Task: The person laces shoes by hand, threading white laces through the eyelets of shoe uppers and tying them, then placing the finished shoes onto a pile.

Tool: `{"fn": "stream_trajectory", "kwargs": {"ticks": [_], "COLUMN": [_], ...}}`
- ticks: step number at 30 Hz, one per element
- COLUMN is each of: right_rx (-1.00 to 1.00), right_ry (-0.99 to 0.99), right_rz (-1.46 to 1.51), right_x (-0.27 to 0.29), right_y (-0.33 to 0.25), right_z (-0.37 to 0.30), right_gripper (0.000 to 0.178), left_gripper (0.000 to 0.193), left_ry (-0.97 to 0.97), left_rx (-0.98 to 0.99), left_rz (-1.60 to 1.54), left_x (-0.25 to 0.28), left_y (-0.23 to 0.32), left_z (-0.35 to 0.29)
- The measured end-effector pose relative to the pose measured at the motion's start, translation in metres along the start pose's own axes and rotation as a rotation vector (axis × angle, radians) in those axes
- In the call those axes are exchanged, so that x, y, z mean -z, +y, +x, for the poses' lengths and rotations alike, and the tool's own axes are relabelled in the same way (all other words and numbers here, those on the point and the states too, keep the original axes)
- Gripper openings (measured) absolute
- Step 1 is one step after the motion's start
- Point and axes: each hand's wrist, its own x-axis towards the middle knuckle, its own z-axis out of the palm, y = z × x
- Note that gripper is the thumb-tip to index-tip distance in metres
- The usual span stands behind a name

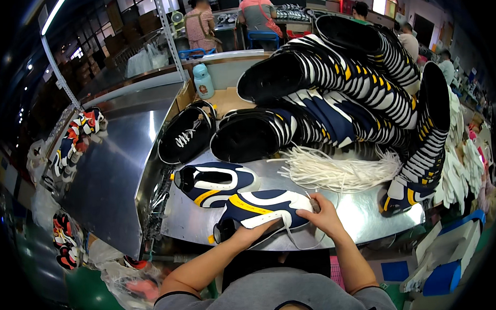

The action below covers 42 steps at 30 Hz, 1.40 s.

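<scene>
A navy, white and yellow shoe upper (pixel 250 205) lies tilted at the table's near edge, its toe pointing right. My left hand (pixel 252 234) grips it at the opening, with the fingers partly hidden inside. Near the toe, my right hand (pixel 322 213) is closed in a pinch on a white shoelace. That shoelace (pixel 296 242) runs from the eyelet strip down in a loose loop towards the right hand. Just beyond, a matching shoe upper (pixel 235 177) rests on the metal table (pixel 365 219). A bundle of white shoelaces (pixel 341 171) lies to the right behind it.
Tall nested stacks of shoe uppers (pixel 333 83) crowd the table's back and right. At the left back are a black upper (pixel 186 134) with white lacing and a light blue bottle (pixel 203 81). Another metal surface (pixel 115 176) extends left. Several people sit farther off.
</scene>
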Motion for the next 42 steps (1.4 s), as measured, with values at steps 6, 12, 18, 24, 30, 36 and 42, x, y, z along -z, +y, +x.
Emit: {"fn": "stream_trajectory", "kwargs": {"ticks": [6, 12, 18, 24, 30, 36, 42], "right_rx": [-0.052, -0.037, -0.120, -0.097, 0.246, 0.035, -0.065], "right_ry": [0.061, 0.128, 0.020, -0.005, -0.254, -0.442, -0.203], "right_rz": [-0.040, 0.253, 0.411, 0.311, -0.067, -0.201, 0.364], "right_x": [-0.008, -0.008, -0.018, -0.029, -0.005, 0.047, 0.052], "right_y": [-0.006, 0.013, 0.003, 0.001, 0.000, 0.038, 0.030], "right_z": [0.007, 0.031, -0.017, -0.014, -0.044, -0.144, -0.139], "right_gripper": [0.061, 0.036, 0.020, 0.017, 0.018, 0.018, 0.015], "left_gripper": [0.042, 0.031, 0.019, 0.020, 0.019, 0.019, 0.021], "left_ry": [0.117, -0.164, 0.132, 0.185, 0.410, 0.545, -0.078], "left_rx": [-0.142, -0.101, -0.569, -0.700, -0.656, -0.642, -0.476], "left_rz": [0.607, 0.933, 1.111, 1.167, 0.926, 0.698, 1.067], "left_x": [0.023, 0.023, -0.003, -0.027, -0.003, 0.008, -0.030], "left_y": [-0.004, 0.049, 0.028, 0.041, 0.070, 0.134, 0.059], "left_z": [0.028, -0.006, -0.005, 0.003, 0.010, 0.011, 0.019]}}
